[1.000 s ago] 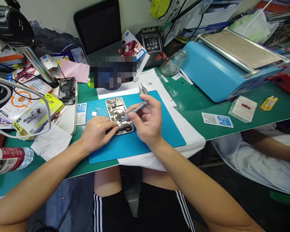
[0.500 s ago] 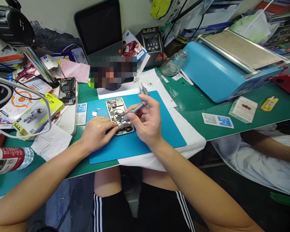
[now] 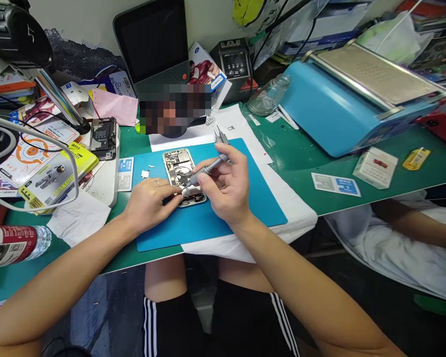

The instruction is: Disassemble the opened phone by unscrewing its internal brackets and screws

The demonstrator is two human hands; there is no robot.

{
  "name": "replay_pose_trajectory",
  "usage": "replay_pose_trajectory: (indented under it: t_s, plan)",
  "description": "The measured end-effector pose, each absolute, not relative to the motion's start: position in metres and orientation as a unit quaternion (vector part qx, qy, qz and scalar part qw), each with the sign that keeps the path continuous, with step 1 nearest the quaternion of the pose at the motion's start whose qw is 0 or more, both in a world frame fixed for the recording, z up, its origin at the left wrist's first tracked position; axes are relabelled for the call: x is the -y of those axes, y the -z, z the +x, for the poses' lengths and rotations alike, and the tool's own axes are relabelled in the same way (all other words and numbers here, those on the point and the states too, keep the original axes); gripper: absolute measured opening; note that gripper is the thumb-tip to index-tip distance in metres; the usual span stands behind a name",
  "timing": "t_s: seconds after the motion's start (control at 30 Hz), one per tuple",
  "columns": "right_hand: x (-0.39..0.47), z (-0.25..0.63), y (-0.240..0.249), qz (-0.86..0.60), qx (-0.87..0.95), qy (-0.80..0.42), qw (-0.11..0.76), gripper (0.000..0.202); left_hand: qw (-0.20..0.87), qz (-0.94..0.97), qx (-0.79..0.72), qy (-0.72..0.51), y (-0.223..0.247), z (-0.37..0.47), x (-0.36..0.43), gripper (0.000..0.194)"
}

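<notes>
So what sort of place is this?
Likely a phone repair bench: an opened phone with bare internals lies on a blue mat, the right hand holds a slim grey tool over it, and what looks like another opened phone sits off to the left.

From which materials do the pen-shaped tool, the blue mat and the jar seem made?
Pen-shaped tool: probably metal, satin grey with highlights.
Blue mat: perhaps silicone or rubber, matte, evenly coloured, flat.
Jar: likely glass, possibly plastic; transparent, glossy with reflections.

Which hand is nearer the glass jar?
Right. The right hand is in front of the glass jar, slightly left; the left hand is farther left.
</notes>
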State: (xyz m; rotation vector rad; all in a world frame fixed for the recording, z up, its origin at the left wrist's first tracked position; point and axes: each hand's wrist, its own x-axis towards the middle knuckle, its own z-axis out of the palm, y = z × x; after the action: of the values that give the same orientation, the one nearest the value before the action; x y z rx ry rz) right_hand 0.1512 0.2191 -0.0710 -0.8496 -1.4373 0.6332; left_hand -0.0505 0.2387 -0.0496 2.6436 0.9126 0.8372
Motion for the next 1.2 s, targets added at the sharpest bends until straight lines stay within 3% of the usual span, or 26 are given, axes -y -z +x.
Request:
replay_pose_trajectory:
  t_s: [0.47,0.67,0.8,1.2]
  plan:
    - [-0.2198,0.1524,0.0687,-0.400,0.630,-0.246,0.619,0.046,0.111,0.894,-0.323,-0.290,0.0509,-0.0501,-0.2376,0.017]
    - [-0.2232,0.1540,0.0715,-0.388,0.610,-0.221,0.655,0.053,0.104,0.892,-0.354,-0.261,0.0475,-0.0501,-0.2372,0.015]
    - [-0.2244,0.1533,0.0724,-0.384,0.600,-0.216,0.668,0.047,0.115,0.889,-0.372,-0.242,0.0465,-0.0505,-0.2378,0.013]
    - [-0.2188,0.1510,0.0704,-0.355,0.656,-0.184,0.640,0.045,0.127,0.889,-0.376,-0.230,0.0470,-0.0492,-0.2393,0.013]
